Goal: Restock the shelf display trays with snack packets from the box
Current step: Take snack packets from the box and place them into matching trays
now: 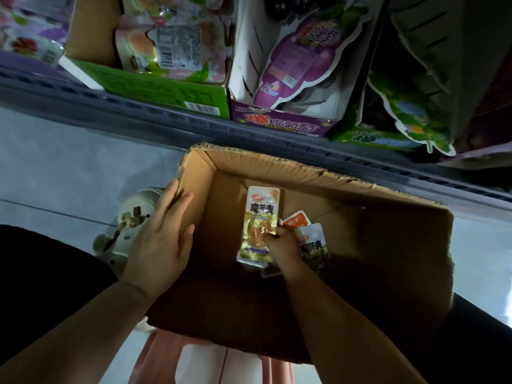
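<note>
An open brown cardboard box (393, 214) sits in front of me below the shelf. Inside it my right hand (279, 245) grips a gold and white snack packet (260, 217) that stands upright. An orange packet (297, 218) and a white packet (314, 242) lie beside that hand on the box floor. My left hand (162, 239) rests flat, fingers straight, against the outside of the box's left wall. On the shelf above stand display trays: a green one (166, 92), a purple one (279, 123) and a green one (368, 139) at the right.
The grey shelf edge (138, 112) runs across above the box. A white shoe with decorations (130, 225) stands on the pale floor left of the box. Pink cloth (210, 361) shows below the box.
</note>
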Demonstrator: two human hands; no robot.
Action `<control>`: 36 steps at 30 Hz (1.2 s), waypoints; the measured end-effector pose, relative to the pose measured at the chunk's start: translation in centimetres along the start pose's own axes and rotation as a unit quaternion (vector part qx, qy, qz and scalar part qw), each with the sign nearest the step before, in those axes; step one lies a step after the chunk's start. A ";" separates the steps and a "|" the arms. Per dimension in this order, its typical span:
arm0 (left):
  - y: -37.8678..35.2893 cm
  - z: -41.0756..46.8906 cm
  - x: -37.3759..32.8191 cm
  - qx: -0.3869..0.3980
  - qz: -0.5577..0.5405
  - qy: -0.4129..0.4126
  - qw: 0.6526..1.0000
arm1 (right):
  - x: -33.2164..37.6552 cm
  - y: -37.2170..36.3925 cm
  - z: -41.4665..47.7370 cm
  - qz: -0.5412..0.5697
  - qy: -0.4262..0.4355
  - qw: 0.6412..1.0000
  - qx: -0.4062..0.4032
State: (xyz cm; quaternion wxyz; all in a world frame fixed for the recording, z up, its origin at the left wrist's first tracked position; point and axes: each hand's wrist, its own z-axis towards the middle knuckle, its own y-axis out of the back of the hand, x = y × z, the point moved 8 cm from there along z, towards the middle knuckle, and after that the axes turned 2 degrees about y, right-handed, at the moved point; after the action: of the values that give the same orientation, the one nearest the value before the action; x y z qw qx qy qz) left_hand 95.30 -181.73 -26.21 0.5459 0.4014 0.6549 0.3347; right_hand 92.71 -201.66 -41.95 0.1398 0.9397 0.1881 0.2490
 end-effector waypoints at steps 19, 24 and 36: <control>-0.1 0.0 -0.2 0.010 0.004 0.013 1.000 | -1.8 1.3 -0.4 -0.220 -0.068 0.967 -0.107; -0.1 0.0 0.0 0.010 -0.002 0.015 1.000 | -2.0 1.8 0.1 -0.196 -0.061 0.971 -0.126; 0.4 0.0 -0.4 0.019 -0.024 0.055 0.998 | -3.6 5.9 -0.8 -0.068 -0.060 0.991 -0.099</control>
State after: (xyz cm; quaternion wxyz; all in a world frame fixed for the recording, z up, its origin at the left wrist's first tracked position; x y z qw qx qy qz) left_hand 95.39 -181.89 -25.73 0.5093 0.3768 0.6996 0.3305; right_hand 91.05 -208.31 -40.62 0.2600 0.9195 0.2169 0.1998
